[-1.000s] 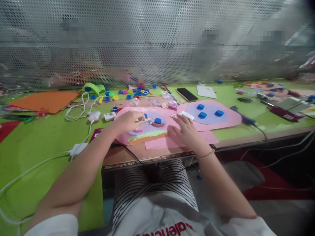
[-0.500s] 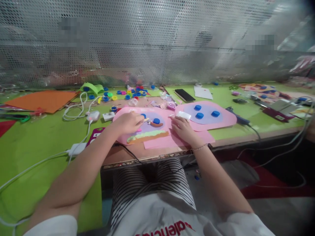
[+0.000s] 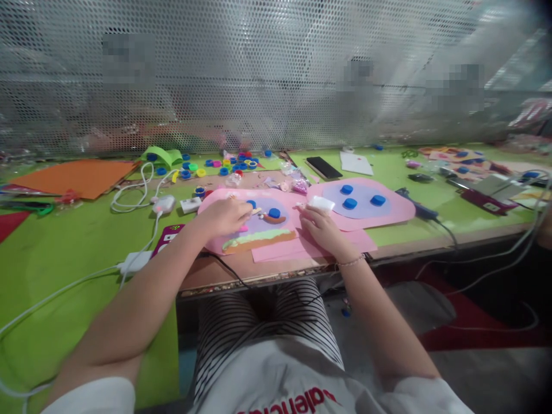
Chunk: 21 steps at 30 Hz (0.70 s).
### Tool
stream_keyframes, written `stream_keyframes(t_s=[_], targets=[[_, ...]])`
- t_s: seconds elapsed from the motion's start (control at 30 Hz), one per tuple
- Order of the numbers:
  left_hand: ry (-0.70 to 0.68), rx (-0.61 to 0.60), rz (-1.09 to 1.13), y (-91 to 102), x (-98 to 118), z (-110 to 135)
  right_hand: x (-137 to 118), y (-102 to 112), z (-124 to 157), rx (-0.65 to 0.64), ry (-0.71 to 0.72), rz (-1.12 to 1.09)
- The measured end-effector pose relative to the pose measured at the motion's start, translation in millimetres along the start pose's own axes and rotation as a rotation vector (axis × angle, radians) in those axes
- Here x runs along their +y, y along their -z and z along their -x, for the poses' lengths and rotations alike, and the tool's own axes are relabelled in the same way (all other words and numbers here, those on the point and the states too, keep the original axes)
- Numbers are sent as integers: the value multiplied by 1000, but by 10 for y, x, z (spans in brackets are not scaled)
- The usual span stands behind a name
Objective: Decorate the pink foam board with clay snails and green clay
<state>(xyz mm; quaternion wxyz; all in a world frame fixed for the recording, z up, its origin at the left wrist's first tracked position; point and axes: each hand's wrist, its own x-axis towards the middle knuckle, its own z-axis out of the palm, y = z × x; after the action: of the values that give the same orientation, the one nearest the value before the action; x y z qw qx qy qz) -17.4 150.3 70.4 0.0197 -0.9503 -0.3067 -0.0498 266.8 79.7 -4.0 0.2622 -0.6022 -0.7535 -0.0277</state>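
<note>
Black-and-white striped trousers (image 3: 211,313), nearest, below the rim of a green-covered table (image 3: 86,241). Thin black cable (image 3: 223,263) across the rim; a snag on it could tug whatever lies against it. Flat pink paper sheet (image 3: 276,253), partly under the panels. Pale-green and orange wavy strip (image 3: 259,239), along the near side of the rounded pink left panel (image 3: 293,210); a sagging left wrist might push it askew. Left hand (image 3: 226,217), over the panel's lilac oval: fingers bent, close together; cannot tell whether they pinch anything. Just beside them, a round blue plastic cap (image 3: 251,204); a careless knuckle could displace it, if loose. Brown curved piece (image 3: 275,219), touching a second blue cap (image 3: 274,213), right of that hand. Right hand (image 3: 318,225), palm down: fingers at a small white block-like object (image 3: 321,203), grip hidden; sideways pressure there could shift both panels. Rounded pink right panel (image 3: 399,210), bearing three blue caps (image 3: 350,203). Farther: black phone (image 3: 323,167), white card (image 3: 356,163), scattered coloured caps (image 3: 200,172). Farthest: perforated silver metal screen (image 3: 259,69).
</note>
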Motion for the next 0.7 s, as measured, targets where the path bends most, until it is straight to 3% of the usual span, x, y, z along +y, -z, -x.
stream_keyframes(t_s=[0.17,0.7], targets=[[24,-32,22,41,48,-3,-24,15,5,-5,37,-16],[-8,-32,-20,39,54,-7,-45,29,21,59,-66,-146]])
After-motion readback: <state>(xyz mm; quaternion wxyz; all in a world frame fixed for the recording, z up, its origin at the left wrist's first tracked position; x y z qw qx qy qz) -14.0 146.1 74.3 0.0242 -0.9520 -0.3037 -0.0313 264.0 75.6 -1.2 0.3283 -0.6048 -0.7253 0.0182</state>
